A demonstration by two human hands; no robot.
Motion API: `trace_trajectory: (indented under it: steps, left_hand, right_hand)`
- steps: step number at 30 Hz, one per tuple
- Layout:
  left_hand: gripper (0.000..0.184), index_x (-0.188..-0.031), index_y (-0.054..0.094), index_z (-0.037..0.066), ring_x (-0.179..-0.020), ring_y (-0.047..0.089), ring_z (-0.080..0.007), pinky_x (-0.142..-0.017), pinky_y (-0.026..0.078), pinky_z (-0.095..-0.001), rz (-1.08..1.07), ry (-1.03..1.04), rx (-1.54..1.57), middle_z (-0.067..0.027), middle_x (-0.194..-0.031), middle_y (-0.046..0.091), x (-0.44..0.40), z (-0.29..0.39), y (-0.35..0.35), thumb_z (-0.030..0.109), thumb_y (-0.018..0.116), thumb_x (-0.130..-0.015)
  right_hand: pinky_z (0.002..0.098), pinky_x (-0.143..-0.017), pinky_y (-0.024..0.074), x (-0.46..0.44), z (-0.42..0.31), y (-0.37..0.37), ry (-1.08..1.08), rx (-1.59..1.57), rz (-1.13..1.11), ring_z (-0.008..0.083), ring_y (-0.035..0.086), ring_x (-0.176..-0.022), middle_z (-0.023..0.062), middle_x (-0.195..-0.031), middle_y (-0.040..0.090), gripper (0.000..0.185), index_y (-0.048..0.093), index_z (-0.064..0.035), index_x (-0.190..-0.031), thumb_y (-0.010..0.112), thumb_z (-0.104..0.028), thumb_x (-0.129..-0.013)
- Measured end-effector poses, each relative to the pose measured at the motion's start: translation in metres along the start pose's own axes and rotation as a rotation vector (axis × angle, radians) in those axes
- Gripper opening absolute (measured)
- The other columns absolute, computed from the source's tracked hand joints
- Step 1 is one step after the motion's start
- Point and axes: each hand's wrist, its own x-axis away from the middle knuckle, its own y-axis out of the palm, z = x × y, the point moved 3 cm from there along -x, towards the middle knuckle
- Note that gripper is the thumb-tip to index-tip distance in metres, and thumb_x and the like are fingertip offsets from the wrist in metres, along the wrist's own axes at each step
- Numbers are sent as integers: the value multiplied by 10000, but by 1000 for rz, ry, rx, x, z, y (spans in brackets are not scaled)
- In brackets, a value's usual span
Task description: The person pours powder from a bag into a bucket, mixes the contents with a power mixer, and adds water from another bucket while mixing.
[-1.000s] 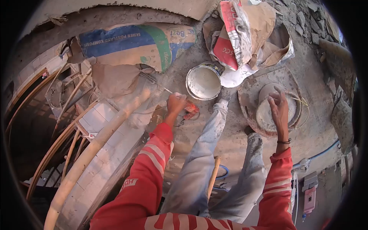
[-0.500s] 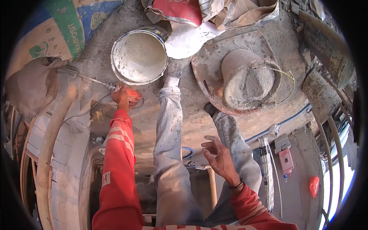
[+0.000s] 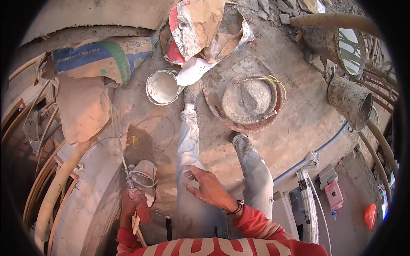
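Observation:
At the lower left, my left hand (image 3: 128, 202) is closed around a red power drill (image 3: 143, 211) fitted with a long mixing shaft (image 3: 124, 164) that points up and away. The shaft's far end blurs against the pale floor. Beside the drill is a whitish container (image 3: 144, 176) with a thin handle. My right hand (image 3: 207, 185) hangs over my left leg, fingers bent and apart, holding nothing. Ahead of my feet stand a white bucket (image 3: 148, 90) with pale residue inside and a wider tub (image 3: 228, 112) holding a heap of grey powder (image 3: 256, 94).
Torn paper sacks (image 3: 205, 30) lie beyond the buckets, and a blue-green cement bag (image 3: 92, 55) is at the left. A dirty bucket (image 3: 344, 100) leans at the right beside curved poles (image 3: 378, 141). A blue hose (image 3: 331, 143) crosses the ledge. A lower level shows beneath me.
My left hand has drawn the drill back toward my body, away from the white bucket. My right hand has moved left and up over my left leg. The view has shifted and tilted farther forward.

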Motion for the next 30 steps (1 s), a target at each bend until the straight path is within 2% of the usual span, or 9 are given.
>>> trace_trajectory:
  steps: [4,8,10,12,16,18,21,25,30]
  left_hand:
    - [276,-1021,654,36,-741,623,-82,-721,528,-274,11,-57,-180,11,-829,667,91,6,35,34,775,-773]
    - [573,-1332,622,32,-765,594,-61,-731,526,-283,-103,75,-323,21,-903,669,94,16,83,97,832,-802]
    - [430,-1183,649,-4,-782,605,-60,-763,534,-270,-197,144,-218,21,-903,671,85,50,134,111,821,-806]
    - [551,-1304,609,-9,-773,623,-71,-746,544,-277,-290,215,-204,2,-937,679,61,50,173,122,826,-815]
    - [446,-1201,622,2,-750,640,-90,-692,542,-280,-521,93,16,-13,-897,674,39,79,275,127,828,-826]
    - [261,-1006,644,41,-711,628,-93,-643,527,-277,-573,65,158,-15,-843,664,40,85,320,121,821,-832]
    - [278,-1039,645,30,-742,648,-101,-658,537,-286,-685,-27,99,-13,-866,669,24,70,365,144,819,-855]
    - [204,-956,660,53,-687,649,-128,-633,540,-312,-703,-115,82,-36,-832,667,-2,46,403,148,811,-857]
    - [218,-960,650,54,-638,662,-187,-584,555,-346,-723,-307,224,-82,-799,671,-52,43,438,171,797,-849]
  right_hand:
    - [431,-913,560,45,-3,-8,-52,12,-106,350,704,-1040,204,-1153,711,564,523,-23,-1360,762,-157,-867]
    - [432,-971,545,100,11,-16,51,22,-215,365,686,-1117,206,-1201,705,683,503,-5,-1393,818,-243,-836]
    - [428,-1008,527,125,10,-15,46,62,-226,369,657,-1174,214,-1262,675,783,473,0,-1435,850,-274,-806]
    - [452,-1056,486,151,2,-10,9,63,-201,413,602,-1246,249,-1329,625,890,438,-3,-1477,880,-308,-768]
    - [448,-1130,409,187,-23,10,46,-131,-53,373,480,-1382,244,-1463,490,994,381,2,-1508,913,-319,-732]
    - [411,-1032,481,203,-14,23,129,-207,208,328,601,-1205,197,-1278,613,770,504,14,-1375,888,-253,-763]
    - [371,-871,532,208,18,38,330,-339,598,223,667,-932,97,-995,693,426,608,31,-1161,796,-129,-815]
    - [349,-876,516,202,25,29,300,-353,864,212,651,-941,95,-1019,676,408,602,26,-1181,673,-48,-786]
    - [369,-808,520,165,56,-11,256,-271,1084,199,636,-844,102,-967,693,306,647,19,-1061,697,-84,-777]
